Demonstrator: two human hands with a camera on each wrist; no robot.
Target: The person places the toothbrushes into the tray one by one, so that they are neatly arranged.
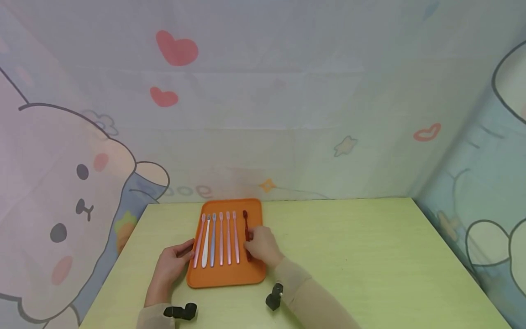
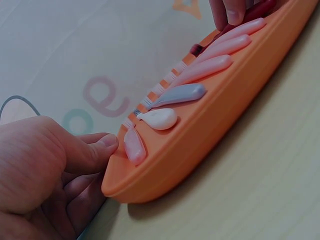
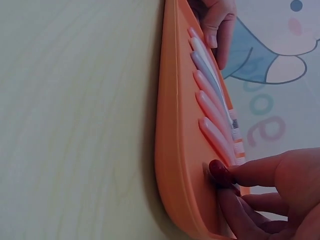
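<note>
An orange tray (image 1: 230, 277) lies on the table with several toothbrushes in a row, bristle heads toward the back. From the left come a pink toothbrush (image 1: 199, 242), a white toothbrush (image 1: 205, 249), a blue toothbrush (image 1: 213, 242) and more pink toothbrushes (image 1: 228, 242). At the right end, a dark red toothbrush (image 3: 220, 172) is pinched between the thumb and fingers of my right hand (image 1: 263, 246). My left hand (image 1: 171, 264) holds the tray's left rim, its thumb (image 2: 106, 141) on the edge and the other fingers partly hidden below.
The pale yellow-green table (image 1: 349, 260) stretches away to the right of the tray. Behind it hangs a printed cloth backdrop (image 1: 287, 114) with hearts and cartoon animals. Small black devices (image 1: 274, 297) are worn at both wrists.
</note>
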